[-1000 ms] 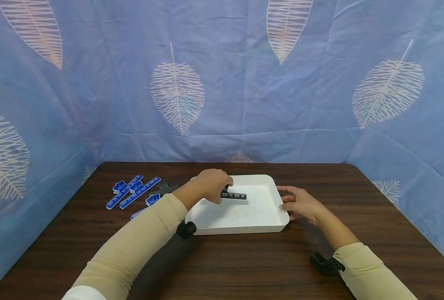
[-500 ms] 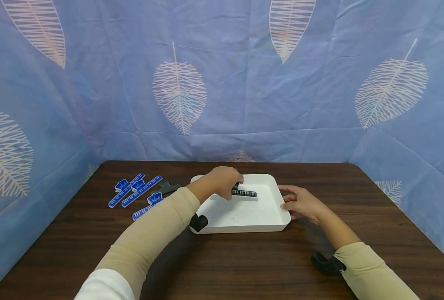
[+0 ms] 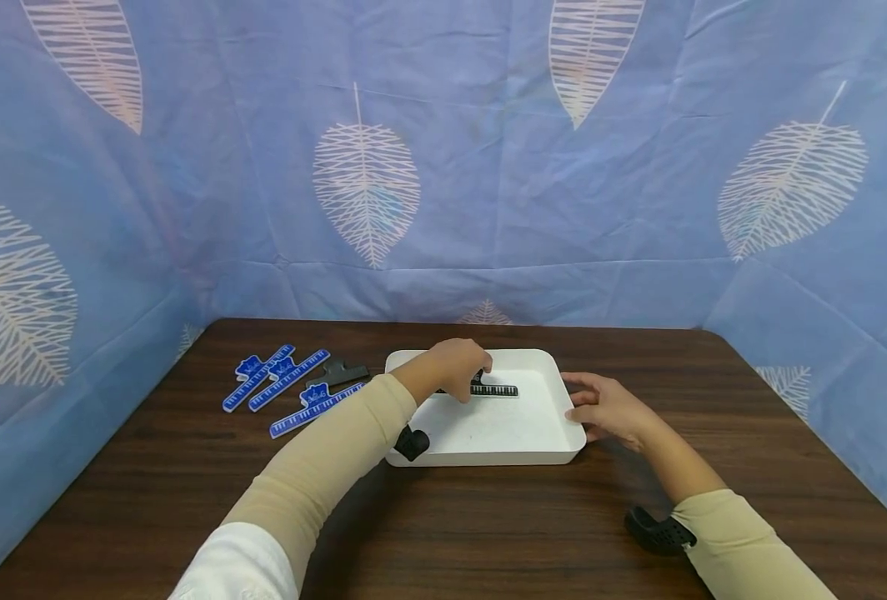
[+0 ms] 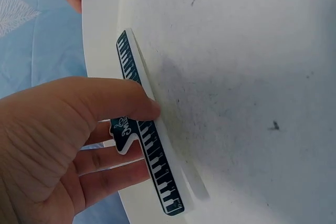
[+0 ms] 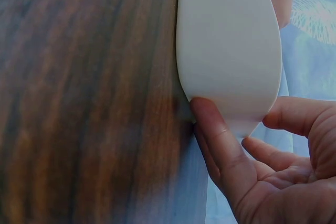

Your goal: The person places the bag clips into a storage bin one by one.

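Inside the white tray (image 3: 503, 433), towards its back wall, my left hand (image 3: 454, 367) pinches a black piano-key clip (image 3: 498, 390). The left wrist view shows the thumb across the clip (image 4: 163, 174), with white keys printed along its bar and fingers behind it. My right hand (image 3: 610, 410) grips the tray's right end. In the right wrist view its thumb is at the rim and other fingers press the outer wall of the tray (image 5: 228, 35). Left of the tray lie blue piano-key clips (image 3: 316, 408) and a dark clip (image 3: 342, 373).
Two more blue clips (image 3: 259, 377) lie close together, farther left on the brown wooden table (image 3: 503, 533). Blue cloth (image 3: 458, 167) with a leaf print hangs behind the table and at both sides.
My left hand has moved right within the tray with the black clip, then slightly lower. My right hand keeps its place on the tray's end. The view has shifted a little.
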Demonstrator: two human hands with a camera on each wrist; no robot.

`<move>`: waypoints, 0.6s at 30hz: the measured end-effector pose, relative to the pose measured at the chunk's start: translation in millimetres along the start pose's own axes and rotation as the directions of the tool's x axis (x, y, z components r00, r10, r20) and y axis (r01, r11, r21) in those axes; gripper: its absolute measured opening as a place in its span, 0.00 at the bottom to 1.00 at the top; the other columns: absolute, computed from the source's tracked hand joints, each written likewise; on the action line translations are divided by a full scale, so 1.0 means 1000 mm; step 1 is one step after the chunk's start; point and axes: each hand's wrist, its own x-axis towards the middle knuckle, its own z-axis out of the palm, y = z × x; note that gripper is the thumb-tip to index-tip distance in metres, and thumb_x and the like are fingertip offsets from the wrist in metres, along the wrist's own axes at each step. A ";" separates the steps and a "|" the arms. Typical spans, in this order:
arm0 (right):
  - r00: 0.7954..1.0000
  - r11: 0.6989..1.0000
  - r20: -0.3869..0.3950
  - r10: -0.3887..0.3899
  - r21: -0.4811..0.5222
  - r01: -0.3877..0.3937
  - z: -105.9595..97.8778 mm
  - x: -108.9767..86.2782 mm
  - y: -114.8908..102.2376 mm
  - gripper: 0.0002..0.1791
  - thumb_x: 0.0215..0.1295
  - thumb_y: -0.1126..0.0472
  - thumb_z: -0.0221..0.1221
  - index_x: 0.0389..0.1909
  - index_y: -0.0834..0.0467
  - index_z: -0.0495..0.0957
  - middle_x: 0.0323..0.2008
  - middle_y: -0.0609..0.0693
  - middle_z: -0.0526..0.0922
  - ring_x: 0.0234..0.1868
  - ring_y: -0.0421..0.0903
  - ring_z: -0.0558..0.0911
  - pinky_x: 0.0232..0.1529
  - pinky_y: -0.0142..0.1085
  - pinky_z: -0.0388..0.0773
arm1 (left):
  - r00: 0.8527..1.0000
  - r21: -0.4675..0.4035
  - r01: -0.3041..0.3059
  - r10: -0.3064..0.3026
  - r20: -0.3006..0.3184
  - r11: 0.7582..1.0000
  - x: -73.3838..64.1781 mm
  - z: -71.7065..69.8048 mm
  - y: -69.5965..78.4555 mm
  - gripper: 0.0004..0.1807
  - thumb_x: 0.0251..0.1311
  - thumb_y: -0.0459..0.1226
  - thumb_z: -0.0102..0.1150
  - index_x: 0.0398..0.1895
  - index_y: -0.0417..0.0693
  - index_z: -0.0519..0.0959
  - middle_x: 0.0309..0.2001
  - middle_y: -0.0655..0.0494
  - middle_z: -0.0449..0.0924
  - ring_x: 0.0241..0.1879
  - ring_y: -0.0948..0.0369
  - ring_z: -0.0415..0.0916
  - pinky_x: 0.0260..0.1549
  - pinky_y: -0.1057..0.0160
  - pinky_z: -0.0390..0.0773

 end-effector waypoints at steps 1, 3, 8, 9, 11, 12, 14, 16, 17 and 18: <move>1.000 1.000 -0.004 0.002 0.000 -0.002 0.000 0.000 0.000 0.41 0.63 0.72 0.59 0.73 0.69 0.49 0.56 0.73 0.73 0.42 0.55 0.84 0.34 0.48 0.83 | 1.000 -0.002 0.000 0.000 -0.001 1.000 0.000 0.000 0.000 0.28 0.53 0.40 0.70 0.60 0.53 0.77 0.49 0.59 0.80 0.40 0.63 0.75 0.42 0.62 0.77; 1.000 1.000 -0.005 -0.001 -0.003 0.001 -0.001 -0.001 0.000 0.41 0.63 0.72 0.59 0.73 0.69 0.48 0.56 0.73 0.73 0.42 0.56 0.84 0.34 0.48 0.83 | 1.000 -0.002 0.000 0.000 -0.002 1.000 0.001 0.000 0.000 0.28 0.53 0.40 0.70 0.60 0.52 0.77 0.49 0.59 0.80 0.40 0.63 0.75 0.42 0.62 0.77; 1.000 1.000 0.003 -0.002 0.005 0.002 0.001 -0.002 -0.002 0.41 0.64 0.72 0.58 0.73 0.70 0.47 0.57 0.74 0.72 0.43 0.56 0.84 0.35 0.49 0.83 | 1.000 0.002 0.005 -0.005 0.005 1.000 0.001 0.000 -0.001 0.28 0.54 0.40 0.70 0.61 0.52 0.76 0.50 0.58 0.80 0.41 0.63 0.75 0.43 0.63 0.77; 1.000 1.000 0.000 0.000 0.009 0.000 0.001 -0.002 -0.002 0.41 0.64 0.72 0.59 0.73 0.70 0.47 0.57 0.74 0.72 0.43 0.56 0.84 0.35 0.49 0.83 | 1.000 0.000 0.008 -0.008 0.006 1.000 0.001 0.001 -0.001 0.28 0.54 0.40 0.70 0.61 0.52 0.76 0.50 0.58 0.80 0.41 0.63 0.75 0.43 0.63 0.77; 1.000 1.000 0.005 -0.005 0.010 0.005 0.001 -0.003 -0.002 0.42 0.64 0.72 0.58 0.74 0.70 0.46 0.57 0.74 0.71 0.44 0.56 0.83 0.35 0.49 0.83 | 1.000 -0.001 0.012 -0.012 0.005 1.000 0.002 0.001 -0.001 0.29 0.54 0.40 0.70 0.61 0.52 0.76 0.50 0.58 0.80 0.41 0.63 0.75 0.44 0.62 0.77; 1.000 1.000 0.005 -0.005 0.011 0.005 0.002 -0.003 -0.002 0.42 0.64 0.72 0.58 0.74 0.70 0.46 0.57 0.75 0.71 0.44 0.57 0.83 0.35 0.49 0.83 | 1.000 -0.003 0.016 -0.016 0.004 1.000 0.002 0.001 -0.001 0.29 0.54 0.40 0.71 0.61 0.52 0.76 0.50 0.58 0.80 0.42 0.63 0.75 0.44 0.62 0.77; 1.000 1.000 0.005 -0.004 0.015 0.003 0.002 -0.003 -0.002 0.42 0.64 0.73 0.58 0.74 0.70 0.47 0.57 0.75 0.71 0.44 0.57 0.83 0.36 0.49 0.83 | 1.000 -0.004 0.020 -0.019 0.005 1.000 0.002 0.002 -0.001 0.29 0.54 0.40 0.70 0.61 0.52 0.76 0.51 0.58 0.80 0.42 0.63 0.75 0.44 0.62 0.77; 1.000 1.000 0.006 -0.003 0.018 0.003 0.001 -0.003 -0.001 0.42 0.64 0.73 0.58 0.74 0.70 0.47 0.57 0.75 0.71 0.44 0.57 0.83 0.36 0.50 0.83 | 1.000 -0.003 0.025 -0.025 0.009 1.000 0.002 0.002 0.000 0.30 0.54 0.39 0.70 0.62 0.52 0.75 0.53 0.58 0.79 0.43 0.62 0.76 0.44 0.62 0.77; 1.000 1.000 0.007 -0.002 0.018 0.002 0.001 -0.003 -0.001 0.42 0.64 0.73 0.58 0.74 0.70 0.47 0.57 0.75 0.71 0.44 0.58 0.83 0.36 0.50 0.83 | 1.000 -0.002 0.028 -0.028 0.011 1.000 0.002 0.002 0.000 0.30 0.55 0.39 0.70 0.63 0.52 0.75 0.53 0.58 0.79 0.44 0.62 0.76 0.44 0.62 0.77; 1.000 1.000 0.004 0.002 0.019 -0.002 0.001 -0.002 0.000 0.42 0.63 0.73 0.58 0.74 0.69 0.47 0.57 0.74 0.72 0.44 0.57 0.83 0.36 0.50 0.83 | 0.999 -0.003 0.031 -0.031 0.014 1.000 0.001 0.002 0.000 0.30 0.55 0.39 0.70 0.63 0.52 0.75 0.54 0.58 0.79 0.44 0.62 0.76 0.44 0.62 0.77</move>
